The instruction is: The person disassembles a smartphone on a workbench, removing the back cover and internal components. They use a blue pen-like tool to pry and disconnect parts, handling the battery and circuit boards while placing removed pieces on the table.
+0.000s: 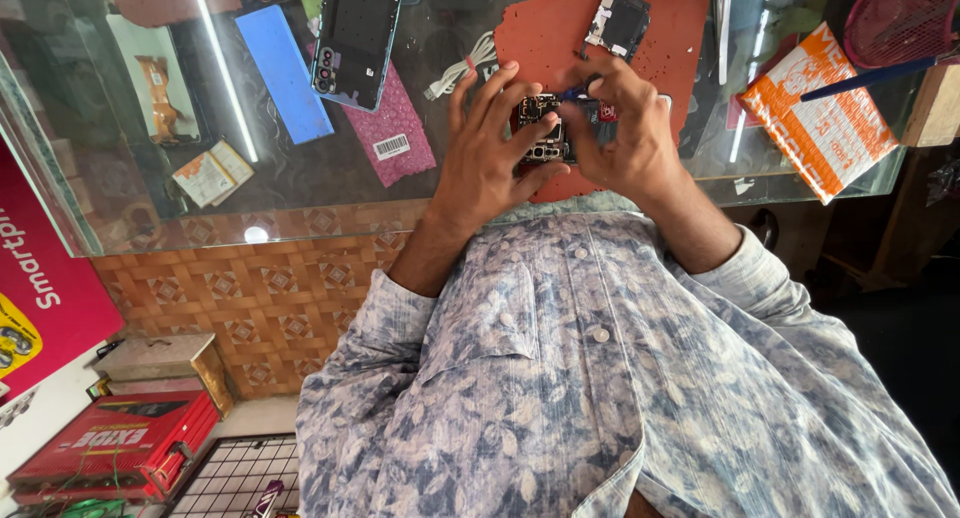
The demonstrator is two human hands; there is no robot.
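Fingers [505, 98] of left hand [485, 163] pinching small phone circuit board [542, 128]; right hand [625, 143] gripping blue-handled tool [578, 94] against it, above red mat [660, 38] on glass surface [150, 213]. Risk, likely: tool slipping, gouging board, from loose pinch.

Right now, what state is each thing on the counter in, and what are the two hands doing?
Left hand: fingers spread, steadying the phone board.
Right hand: fingers pinched on a blue-handled tool.
Phone board: bare, casing off, held over the red mat.
Blue-handled tool: tip at the board.
Red mat: flat on the glass counter.
Phone back shell: lying flat, camera side showing.
Small black frame part: loose on the mat.
White cable: coiled.
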